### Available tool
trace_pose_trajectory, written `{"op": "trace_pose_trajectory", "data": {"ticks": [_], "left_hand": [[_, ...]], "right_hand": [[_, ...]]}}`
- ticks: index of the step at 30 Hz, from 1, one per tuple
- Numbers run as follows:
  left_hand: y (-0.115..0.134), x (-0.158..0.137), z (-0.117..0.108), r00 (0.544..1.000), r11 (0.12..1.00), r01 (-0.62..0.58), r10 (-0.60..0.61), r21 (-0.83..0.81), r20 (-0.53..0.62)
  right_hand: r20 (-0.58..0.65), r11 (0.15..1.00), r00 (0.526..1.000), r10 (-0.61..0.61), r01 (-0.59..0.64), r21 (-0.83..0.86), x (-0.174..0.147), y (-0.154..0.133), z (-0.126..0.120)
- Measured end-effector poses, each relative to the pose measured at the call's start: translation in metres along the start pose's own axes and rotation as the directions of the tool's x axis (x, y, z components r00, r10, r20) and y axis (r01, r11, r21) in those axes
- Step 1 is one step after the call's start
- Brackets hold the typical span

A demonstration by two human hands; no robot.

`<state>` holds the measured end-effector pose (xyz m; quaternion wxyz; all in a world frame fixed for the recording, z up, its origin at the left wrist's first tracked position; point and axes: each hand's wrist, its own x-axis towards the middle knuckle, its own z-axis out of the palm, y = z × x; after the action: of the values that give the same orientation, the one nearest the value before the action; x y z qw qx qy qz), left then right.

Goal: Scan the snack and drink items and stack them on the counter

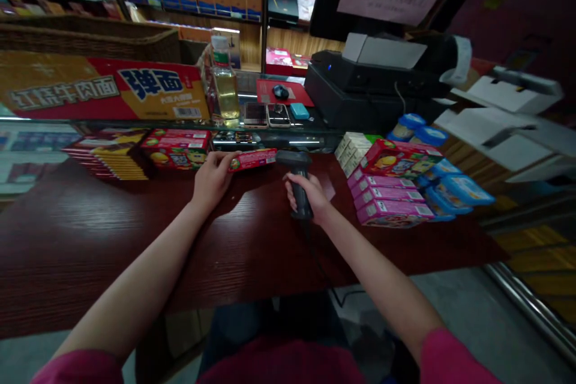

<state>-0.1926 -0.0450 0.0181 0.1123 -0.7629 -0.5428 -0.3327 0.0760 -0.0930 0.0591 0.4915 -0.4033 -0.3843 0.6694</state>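
My left hand (212, 179) is closed on the left end of a small red box (252, 159), held over the brown counter with its barcode end to the right. Wrapped round the handle of a dark grey barcode scanner (300, 186) is my right hand (315, 197). The scanner's head sits close to the box's right end, and its cable runs down off the counter's front edge. Left of my left hand stand more red boxes (177, 149) and a stack of brown-and-yellow packs (114, 155). Right of the scanner is a pile of pink boxes (390, 201) with a red box (400, 159) on top.
Blue-lidded tubs (459, 192) and pale green boxes (353, 152) flank the pink pile. Along the back are a noodle carton (103, 89), an oil bottle (226, 87), two phones (278, 114), a mouse (281, 92) and a black receipt printer (382, 75). The wooden counter (112, 240) spreads before me.
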Motion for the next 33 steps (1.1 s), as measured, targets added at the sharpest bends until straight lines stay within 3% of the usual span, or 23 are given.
{"op": "trace_pose_trajectory", "data": {"ticks": [14,21,27,33], "left_hand": [[0.001,0.001,0.002,0.997,0.996,0.078,-0.077,-0.046,0.007],[-0.007,0.001,0.003,0.999,0.996,0.018,-0.021,-0.093,-0.028],[-0.041,-0.014,-0.036,0.996,0.961,-0.065,0.081,-0.270,0.047],[-0.090,-0.047,-0.084,0.999,0.984,-0.037,0.041,-0.173,0.018]], "right_hand": [[0.022,1.000,0.999,0.025,-0.025,0.008,0.008,0.008,-0.008],[0.048,0.996,0.999,0.023,-0.028,0.089,0.010,0.010,-0.015],[0.090,0.993,0.995,0.044,-0.053,0.105,0.014,0.020,-0.026],[0.095,0.995,0.993,0.074,-0.081,0.062,0.015,0.025,-0.027]]}}
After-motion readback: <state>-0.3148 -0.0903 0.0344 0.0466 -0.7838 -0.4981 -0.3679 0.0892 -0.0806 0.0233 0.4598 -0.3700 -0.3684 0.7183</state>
